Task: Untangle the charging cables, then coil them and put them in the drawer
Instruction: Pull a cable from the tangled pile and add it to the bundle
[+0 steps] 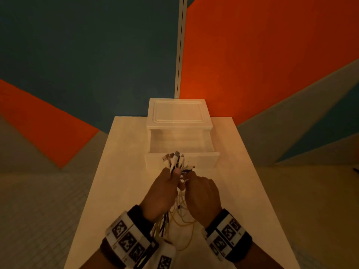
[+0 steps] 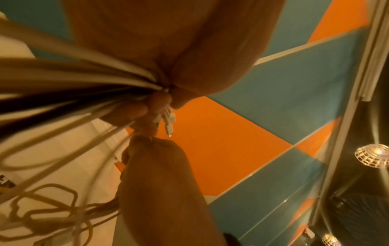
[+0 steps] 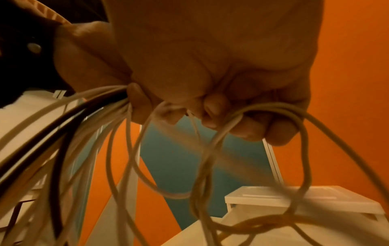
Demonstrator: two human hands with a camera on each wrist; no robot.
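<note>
1. A person stands at a white table, both hands raised over its middle, at about 6 o'clock from a small white drawer unit

2. The left hand is closed in a fist around a bunch of charging cables, the plug ends gathered and fanned upward above the thumb; this looks meant to line the ends up so single cords can be pulled free

3. The right hand, just beside the left at its 3 o'clock, has its fingers curled round a few pale cord loops, seemingly drawing them away from the bunch

4. Below both fists the cords hang toward 6 o'clock in loose, crossing loops, white, cream and one dark; they look still tangled, with no coil made yet

5. The drawer is pulled open toward the person, at 12 o'clock from the hands, the plug ends showing just in front of its front panel; its clear inside looks empty, no cable in it

6. The unit's flat lid carries nothing
</note>
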